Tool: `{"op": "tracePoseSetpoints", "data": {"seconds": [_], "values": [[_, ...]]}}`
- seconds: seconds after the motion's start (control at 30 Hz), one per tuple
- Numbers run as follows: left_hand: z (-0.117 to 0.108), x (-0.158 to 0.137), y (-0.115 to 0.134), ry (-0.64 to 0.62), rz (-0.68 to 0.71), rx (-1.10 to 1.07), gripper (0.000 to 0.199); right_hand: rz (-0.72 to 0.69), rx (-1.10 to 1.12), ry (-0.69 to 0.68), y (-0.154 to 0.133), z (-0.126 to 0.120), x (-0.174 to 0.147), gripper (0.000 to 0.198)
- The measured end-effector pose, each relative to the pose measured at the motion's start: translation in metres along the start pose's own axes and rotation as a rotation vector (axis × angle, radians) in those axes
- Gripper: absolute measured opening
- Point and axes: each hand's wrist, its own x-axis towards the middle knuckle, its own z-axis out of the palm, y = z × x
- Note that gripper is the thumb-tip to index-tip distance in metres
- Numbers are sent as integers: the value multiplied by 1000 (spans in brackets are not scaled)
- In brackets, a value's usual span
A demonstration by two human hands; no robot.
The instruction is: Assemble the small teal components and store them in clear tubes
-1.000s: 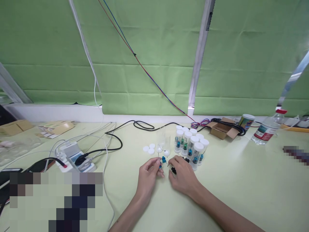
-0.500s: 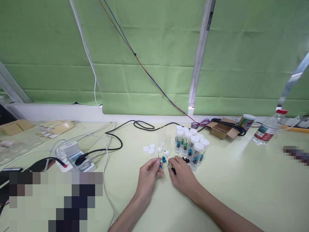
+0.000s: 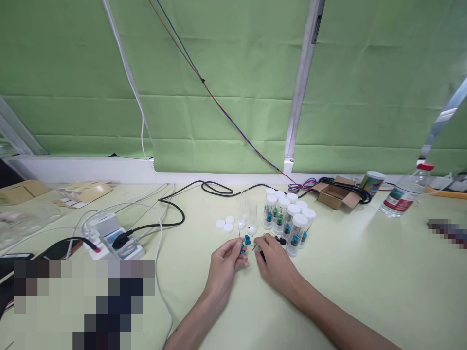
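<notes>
My left hand (image 3: 226,262) is closed, its thumb and forefinger pinching a small blue piece with a thin wire (image 3: 240,233) standing up from it. Another small blue piece (image 3: 247,239) lies between the two hands. My right hand (image 3: 274,255) rests curled on the table, fingertips down at a thin stem beside that piece; what it grips is mostly hidden. Part of a black piece (image 3: 263,255) shows under its fingers. Small black pieces (image 3: 280,240) lie just past its knuckles. Two clear tubes (image 3: 252,214) stand in front of the hands.
Several white-capped clear tubes (image 3: 299,228) with blue and green pieces inside stand to the right. White caps (image 3: 228,227) lie left of the clear tubes. A power strip (image 3: 113,236) with cables is on the left. A cardboard box (image 3: 337,194) and water bottle (image 3: 403,194) stand back right.
Both hands stay almost in place, with only slight finger movement at the right hand. The whole view has shifted slightly.
</notes>
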Motion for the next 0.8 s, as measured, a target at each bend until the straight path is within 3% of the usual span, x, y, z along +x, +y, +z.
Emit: {"op": "tracePoseSetpoints", "data": {"seconds": [0.27, 0.8], "values": [[1, 0, 1, 5, -3, 2, 36, -4, -6, -19, -2, -3, 0, 17], [-1, 2, -3, 3, -2, 2, 40, -9, 20, -44, -4, -7, 0, 19]]}}
